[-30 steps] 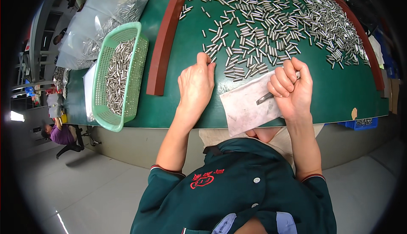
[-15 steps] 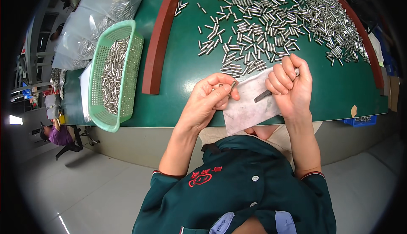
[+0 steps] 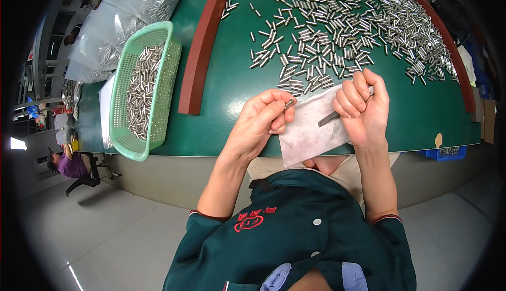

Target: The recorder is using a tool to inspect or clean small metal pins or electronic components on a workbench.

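Between the thumb and fingers of my left hand [image 3: 262,119] is a small shiny metal pin [image 3: 289,103], held over the left edge of a stained whitish cloth [image 3: 308,141]. My right hand [image 3: 361,106] is closed in a fist around a dark, flat tool like a blade or tweezers [image 3: 328,119]; its tip sticks out toward the left, above the cloth, and the rest is hidden by the fingers. The cloth lies at the near edge of the green table [image 3: 226,106]. Just beyond both hands, many loose metal pins [image 3: 316,48] are spread out.
A green plastic basket [image 3: 173,69] full of pins stands at left, beside a dark red bar [image 3: 197,64]. Clear bags of pins [image 3: 129,14] lie behind it. Another red bar [image 3: 461,67] borders the right side. A blue bin [image 3: 447,154] sits below the right table edge.
The pin in my left hand has been turned from nearly upright to more slanted, with the fingers shifting slightly. My right hand keeps its grip on the dark tool. The view has shifted slightly.
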A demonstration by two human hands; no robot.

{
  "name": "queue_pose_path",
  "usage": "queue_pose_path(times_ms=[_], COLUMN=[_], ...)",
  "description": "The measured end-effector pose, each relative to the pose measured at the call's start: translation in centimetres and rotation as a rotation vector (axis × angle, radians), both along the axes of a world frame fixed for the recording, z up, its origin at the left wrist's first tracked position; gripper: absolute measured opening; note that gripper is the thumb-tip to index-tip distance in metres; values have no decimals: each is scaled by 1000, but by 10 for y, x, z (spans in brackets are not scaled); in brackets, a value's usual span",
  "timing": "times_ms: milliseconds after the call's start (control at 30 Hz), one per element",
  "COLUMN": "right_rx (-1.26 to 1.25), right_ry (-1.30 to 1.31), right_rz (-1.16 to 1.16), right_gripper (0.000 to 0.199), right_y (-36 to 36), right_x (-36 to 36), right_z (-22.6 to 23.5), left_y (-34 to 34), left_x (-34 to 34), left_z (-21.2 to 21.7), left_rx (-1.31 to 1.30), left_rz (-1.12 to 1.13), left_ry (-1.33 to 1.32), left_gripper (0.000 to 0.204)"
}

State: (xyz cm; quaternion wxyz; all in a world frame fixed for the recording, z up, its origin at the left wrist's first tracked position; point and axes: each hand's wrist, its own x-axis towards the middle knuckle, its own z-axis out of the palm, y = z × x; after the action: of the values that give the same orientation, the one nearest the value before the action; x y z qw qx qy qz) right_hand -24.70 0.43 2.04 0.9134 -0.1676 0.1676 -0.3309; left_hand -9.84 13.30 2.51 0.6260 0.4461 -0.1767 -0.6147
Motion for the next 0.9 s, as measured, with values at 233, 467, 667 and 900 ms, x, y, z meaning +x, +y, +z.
queue_pose_path(times_ms=[233,467,667,900], right_rx=[-7,-10,2,41], right_ry=[19,31,38,1], right_rz=[-8,-2,3,2], right_gripper=[38,37,37,39], right_y=[-1,2,0,4], right_x=[-1,3,3,1], right_z=[-3,4,6,7], left_y=[22,73,90,88], left_x=[23,122,169,143], left_z=[26,92,80,65], left_rx=[-126,100,277,-177], left_rz=[175,909,829,607], left_ry=[-205,-1546,-1657,-363], left_gripper=[17,17,17,19])
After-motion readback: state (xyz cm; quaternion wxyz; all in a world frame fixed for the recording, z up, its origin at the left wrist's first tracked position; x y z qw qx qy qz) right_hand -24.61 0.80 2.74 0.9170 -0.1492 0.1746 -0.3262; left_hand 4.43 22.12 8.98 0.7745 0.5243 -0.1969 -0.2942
